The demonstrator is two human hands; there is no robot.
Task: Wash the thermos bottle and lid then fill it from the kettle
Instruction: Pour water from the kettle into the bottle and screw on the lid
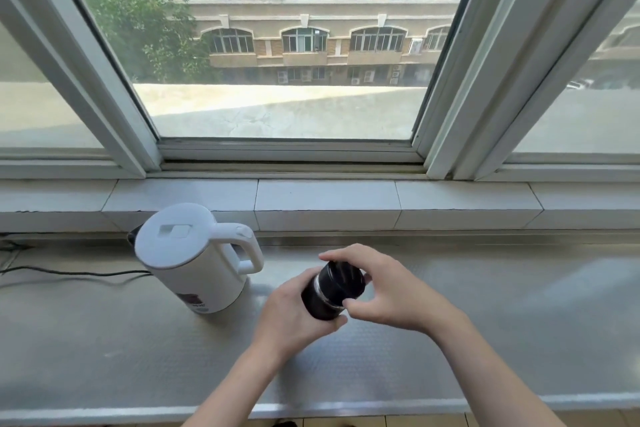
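From the head view, you are holding the black thermos bottle (320, 302) just above the surface (485, 340), right of the white kettle (197, 260). Your left hand (294, 319) is wrapping its rigid, probably slick body; your right hand (384, 291) is pinching the lid (346, 279), perhaps twisting it. Keep the lower grip firm: the bottle is sitting tilted between both hands.

Grey counter (485, 322) bears white kettle (194, 263) (cord (69, 273) trailing left).
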